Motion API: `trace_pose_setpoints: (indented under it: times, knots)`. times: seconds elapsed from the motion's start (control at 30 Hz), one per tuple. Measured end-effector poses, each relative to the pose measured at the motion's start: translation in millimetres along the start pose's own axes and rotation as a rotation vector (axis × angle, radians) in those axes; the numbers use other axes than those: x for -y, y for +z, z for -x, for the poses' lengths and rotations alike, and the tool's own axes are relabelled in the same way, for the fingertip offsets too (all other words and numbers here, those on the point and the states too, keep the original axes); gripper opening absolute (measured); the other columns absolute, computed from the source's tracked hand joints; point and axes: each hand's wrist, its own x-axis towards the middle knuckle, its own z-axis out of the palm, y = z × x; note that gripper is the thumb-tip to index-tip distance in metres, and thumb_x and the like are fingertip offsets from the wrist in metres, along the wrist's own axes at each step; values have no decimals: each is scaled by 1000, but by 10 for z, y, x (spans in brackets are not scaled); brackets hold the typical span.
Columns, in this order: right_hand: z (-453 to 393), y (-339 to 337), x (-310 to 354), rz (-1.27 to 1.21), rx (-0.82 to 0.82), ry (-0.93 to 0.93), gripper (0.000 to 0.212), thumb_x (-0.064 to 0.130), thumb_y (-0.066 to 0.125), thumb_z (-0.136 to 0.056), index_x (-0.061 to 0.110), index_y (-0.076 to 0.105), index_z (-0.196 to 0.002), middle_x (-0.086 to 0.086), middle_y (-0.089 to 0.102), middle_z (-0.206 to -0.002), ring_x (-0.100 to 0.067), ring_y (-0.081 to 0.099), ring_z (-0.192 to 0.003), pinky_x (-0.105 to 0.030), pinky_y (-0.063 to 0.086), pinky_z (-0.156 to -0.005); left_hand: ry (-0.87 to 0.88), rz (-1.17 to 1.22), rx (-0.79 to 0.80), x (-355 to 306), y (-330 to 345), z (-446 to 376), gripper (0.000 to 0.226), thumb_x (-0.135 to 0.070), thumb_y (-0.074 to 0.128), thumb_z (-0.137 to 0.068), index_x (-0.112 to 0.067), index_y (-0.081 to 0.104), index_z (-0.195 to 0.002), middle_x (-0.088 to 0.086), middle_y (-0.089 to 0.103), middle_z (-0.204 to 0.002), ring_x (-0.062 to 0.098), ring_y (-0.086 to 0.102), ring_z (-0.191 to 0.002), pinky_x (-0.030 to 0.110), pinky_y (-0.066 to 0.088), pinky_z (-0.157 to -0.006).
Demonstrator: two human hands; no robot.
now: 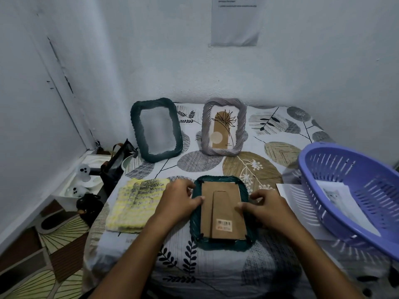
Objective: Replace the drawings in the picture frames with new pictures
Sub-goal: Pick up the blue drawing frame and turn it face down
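Note:
A dark green wavy-edged picture frame (222,241) lies face down in front of me, its brown cardboard back (223,209) with a barcode sticker facing up. My left hand (180,198) rests on the frame's left edge, thumb on the cardboard. My right hand (266,205) holds the right edge, fingertips touching the cardboard. At the back stand a second dark green frame (156,129) with a blank pane and a grey frame (224,127) holding a plant drawing.
A purple plastic basket (354,190) sits tilted at the right with a cat picture (336,196) inside, on white sheets (289,192). A yellow knitted cloth (136,205) lies left of the frame. Beyond the table's left edge are a dark bag (116,162) and ghost figures (83,169).

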Motion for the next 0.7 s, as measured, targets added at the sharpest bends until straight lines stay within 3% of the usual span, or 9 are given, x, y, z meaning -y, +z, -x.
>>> trace_pose_setpoints:
  times: [0.07, 0.17, 0.37, 0.57, 0.7]
  knots:
    - [44, 18, 28, 57, 52, -12, 81, 62, 73, -65, 12, 53, -126, -4, 62, -117, -14, 58, -89, -30, 51, -75, -8, -2, 15, -11, 9, 4, 44, -33, 81, -71, -10, 69, -106, 4, 65, -89, 16, 59, -81, 23, 45, -71]
    - [124, 114, 53, 219, 65, -15, 93, 74, 69, -57, 16, 45, -127, -4, 58, -120, -17, 55, -91, -31, 50, -76, 2, -32, 24, -3, 20, 0, 42, -27, 83, -70, -8, 70, -104, 6, 66, -89, 20, 61, -83, 28, 50, -75]
    - [181, 230, 31, 359, 18, -39, 78, 80, 64, -56, 23, 45, -107, 2, 58, -106, -18, 56, -88, -32, 50, -76, -17, -20, 34, 53, 32, -7, 40, -16, 82, -70, -9, 68, -106, 2, 65, -83, 14, 59, -74, 24, 44, -64]
    - [115, 164, 45, 268, 22, -33, 77, 82, 59, -58, 22, 47, -104, 3, 58, -99, -16, 58, -84, -33, 52, -74, 36, -42, -70, 36, 22, -36, 35, -18, 79, -73, -8, 70, -105, 7, 70, -91, 16, 59, -79, 23, 45, -72]
    - [-186, 34, 96, -15, -120, -91, 60, 53, 64, -81, 9, 56, -122, -4, 63, -98, -18, 59, -84, -31, 49, -71, 36, 42, -170, -67, 67, -158, 29, -22, 73, -77, -7, 71, -102, 9, 71, -90, 22, 64, -83, 29, 50, -76]
